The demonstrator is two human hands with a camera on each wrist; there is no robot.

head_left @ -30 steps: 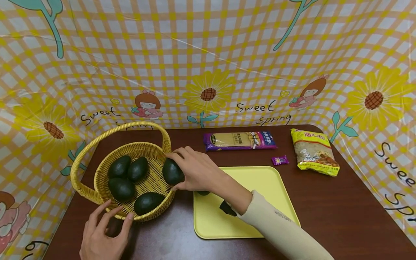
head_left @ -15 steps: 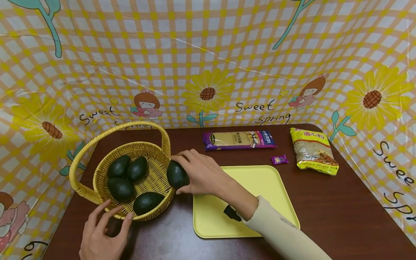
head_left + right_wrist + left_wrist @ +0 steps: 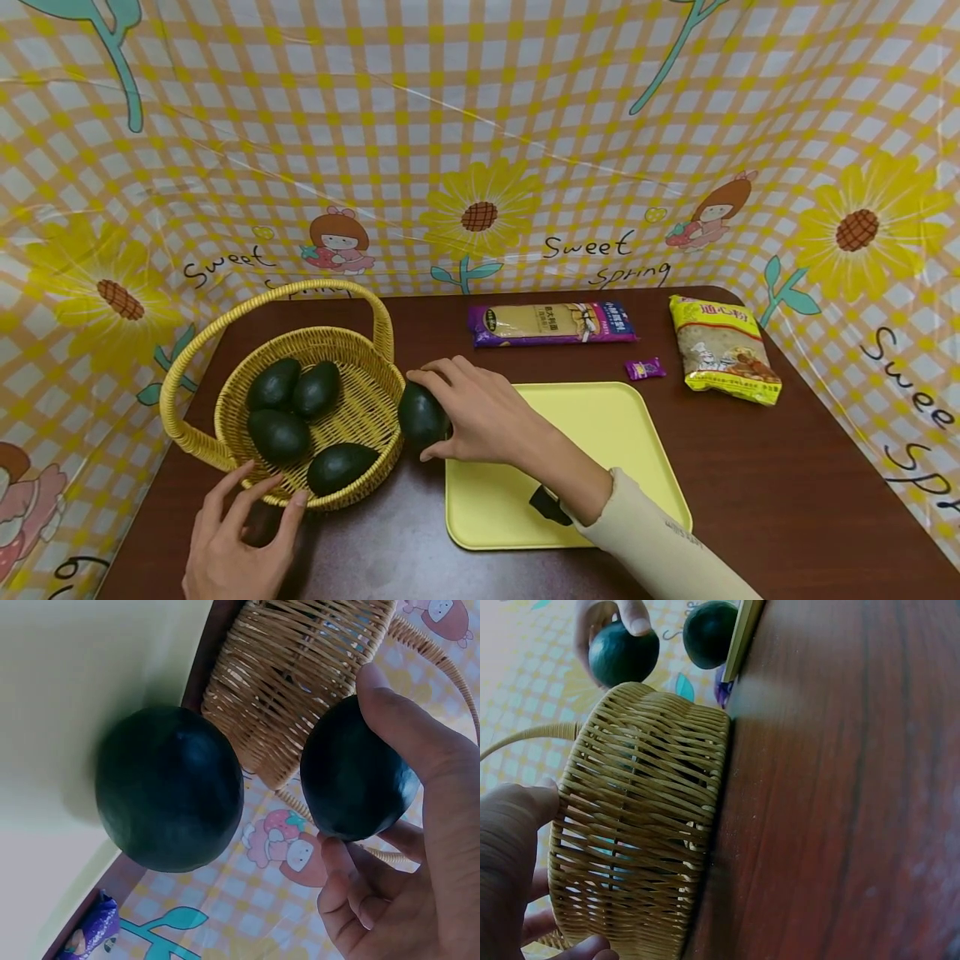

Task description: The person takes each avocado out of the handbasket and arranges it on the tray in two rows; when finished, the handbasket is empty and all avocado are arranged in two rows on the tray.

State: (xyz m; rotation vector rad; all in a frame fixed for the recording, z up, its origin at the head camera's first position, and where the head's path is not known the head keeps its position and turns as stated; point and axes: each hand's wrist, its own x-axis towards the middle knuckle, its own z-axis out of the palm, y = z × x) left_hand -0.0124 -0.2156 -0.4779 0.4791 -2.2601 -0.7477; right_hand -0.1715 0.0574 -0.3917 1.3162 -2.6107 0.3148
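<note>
My right hand [image 3: 483, 412] holds a dark green avocado [image 3: 422, 414] between thumb and fingers, just right of the basket's rim. In the right wrist view the same avocado [image 3: 356, 772] shows in the hand. Another avocado [image 3: 171, 787] sits by the edge of the yellow tray; the right hand hides it in the head view. The round wicker basket [image 3: 367, 392] contains several avocados [image 3: 279, 437]. My left hand [image 3: 236, 537] is at the basket's near left rim, fingers spread and lightly bent, with the thumb tip at the rim in the left wrist view.
The yellow tray [image 3: 487, 521] lies right of the basket. Behind it are a purple pasta pack [image 3: 551, 323], a small purple wrapped sweet [image 3: 645, 368] and a yellow bag of macaroni [image 3: 723, 350]. The basket's tall handle [image 3: 281, 292] arches up; a patterned cloth [image 3: 480, 108] surrounds the table.
My right hand has carried the avocado rightward from over the basket's right rim to the gap beside the tray. My left hand has stayed at the basket rim.
</note>
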